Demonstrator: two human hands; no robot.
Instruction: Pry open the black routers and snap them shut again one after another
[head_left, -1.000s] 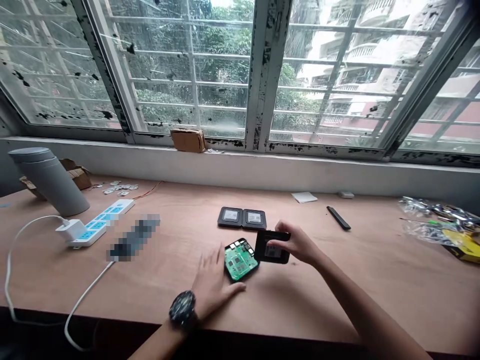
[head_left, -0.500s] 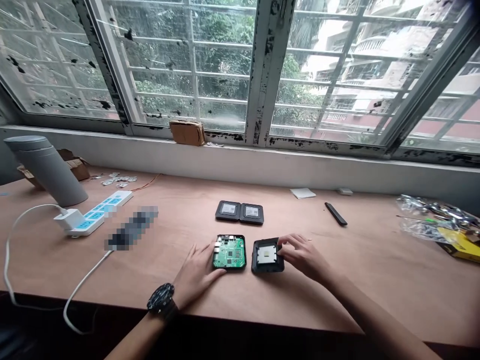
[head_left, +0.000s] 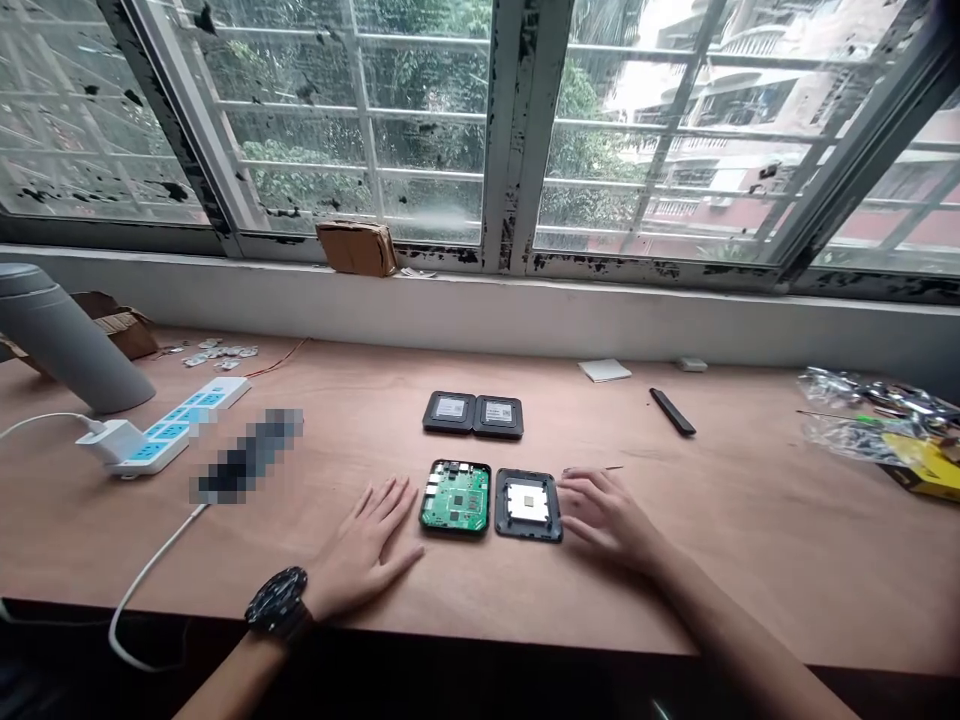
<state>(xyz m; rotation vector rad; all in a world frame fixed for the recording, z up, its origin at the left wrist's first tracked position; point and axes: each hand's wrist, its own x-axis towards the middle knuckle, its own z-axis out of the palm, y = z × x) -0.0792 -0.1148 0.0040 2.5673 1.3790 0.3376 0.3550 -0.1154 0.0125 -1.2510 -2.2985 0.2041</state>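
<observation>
A green circuit board (head_left: 466,505) sits in its square black case at the middle of the table. Just right of it, a black cover (head_left: 504,530) lies flat with its inside up, a silvery plate and small pad at its centre. My left hand (head_left: 364,545), with a black watch at the wrist, rests flat left of the case, fingers spread and apart from it. Beside the cover's right edge is my right hand (head_left: 611,520), fingers loosely bent and apart, holding nothing I can see. A thin pointed stick (head_left: 613,467) shows behind its knuckles, partly hidden.
Two joined black square pieces with white labels (head_left: 450,409) lie behind the case. A dark flat bar (head_left: 672,412) and white paper (head_left: 604,371) are farther right. On the left stand a power strip (head_left: 180,425) with a white cable and a grey bottle (head_left: 82,345). Plastic bags (head_left: 847,437) lie far right.
The cover, tilted in my right hand before, now lies flat, closer to the case. My right hand has let go. My left hand has moved left, off the case.
</observation>
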